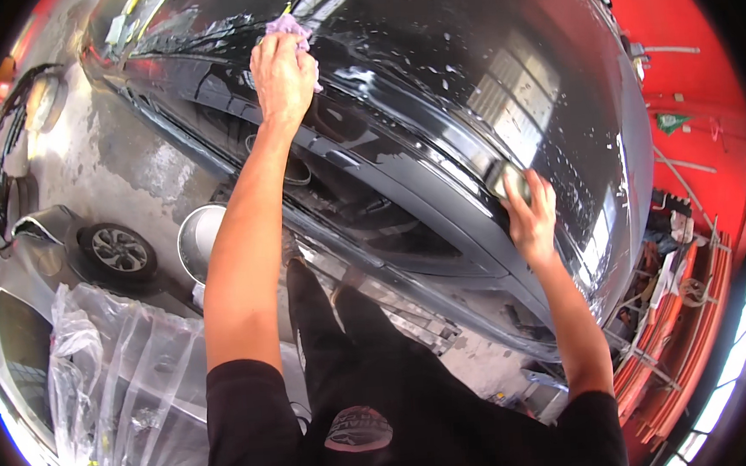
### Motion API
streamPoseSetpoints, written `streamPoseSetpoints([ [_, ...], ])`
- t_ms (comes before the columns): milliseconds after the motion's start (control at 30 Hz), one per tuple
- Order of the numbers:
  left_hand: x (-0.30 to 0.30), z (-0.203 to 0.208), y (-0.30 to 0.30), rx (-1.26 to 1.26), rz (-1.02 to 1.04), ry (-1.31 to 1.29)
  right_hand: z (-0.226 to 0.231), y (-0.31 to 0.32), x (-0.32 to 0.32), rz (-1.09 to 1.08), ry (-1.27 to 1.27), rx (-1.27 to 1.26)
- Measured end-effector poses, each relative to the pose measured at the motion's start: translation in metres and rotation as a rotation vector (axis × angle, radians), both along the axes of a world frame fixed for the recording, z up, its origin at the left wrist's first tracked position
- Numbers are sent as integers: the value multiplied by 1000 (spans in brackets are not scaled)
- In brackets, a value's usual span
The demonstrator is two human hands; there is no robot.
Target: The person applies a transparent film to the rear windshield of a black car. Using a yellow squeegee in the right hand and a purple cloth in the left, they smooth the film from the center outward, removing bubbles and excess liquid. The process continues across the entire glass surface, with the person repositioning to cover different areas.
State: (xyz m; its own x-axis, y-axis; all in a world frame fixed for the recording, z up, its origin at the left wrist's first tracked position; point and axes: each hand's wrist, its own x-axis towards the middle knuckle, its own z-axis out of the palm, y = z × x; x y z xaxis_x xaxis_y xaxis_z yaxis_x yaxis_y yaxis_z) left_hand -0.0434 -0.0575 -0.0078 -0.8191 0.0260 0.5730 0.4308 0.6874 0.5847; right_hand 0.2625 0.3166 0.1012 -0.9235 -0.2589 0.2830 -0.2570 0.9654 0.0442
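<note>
A dark car roof [431, 67], wet and speckled with whitish drops, curves across the top of the view. My left hand [282, 80] is closed around a crumpled pale purple cloth [290, 26] and presses it on the far left part of the roof edge. Over to the right, my right hand [532, 219] grips a small pale block with a dark edge [511, 182], held against the roof's side rail. Whether it is a sponge or a sanding block, I cannot tell. Below the rail run the dark side windows [389, 223] of the car.
A white bucket [193, 244] stands near my left forearm. At the left is another car with a wheel [119, 248] and clear plastic sheeting [134, 376] over it. Orange racking [679, 342] holds assorted items along the red wall [697, 85] at the right.
</note>
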Motion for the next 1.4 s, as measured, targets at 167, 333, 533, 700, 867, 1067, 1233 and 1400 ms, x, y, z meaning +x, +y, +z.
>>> streamPoseSetpoints([
  [167, -10, -6, 11, 104, 49, -2, -16, -80, -110, 118, 49, -12],
  [333, -20, -10, -6, 127, 2, -28, -14, -157, -201, 249, 25, -44],
  [533, -26, -12, -22, 104, 43, -15, 9, -53, -54, 61, -56, 22],
  [700, -31, -15, -16, 190, 76, 8, -17, -156, -210, 257, 6, -15],
  [867, -34, -20, -30, 349, 230, -5, -6, -152, -209, 329, -56, 2],
  [1067, -30, -18, -19, 403, 240, -58, -4, -105, -145, 218, -62, 30],
  [1233, -33, -21, -22, 339, 237, -52, -25, -193, -249, 358, -38, -13],
  [1400, -34, -24, -27, 298, 250, -35, -3, -92, -133, 275, -82, 19],
])
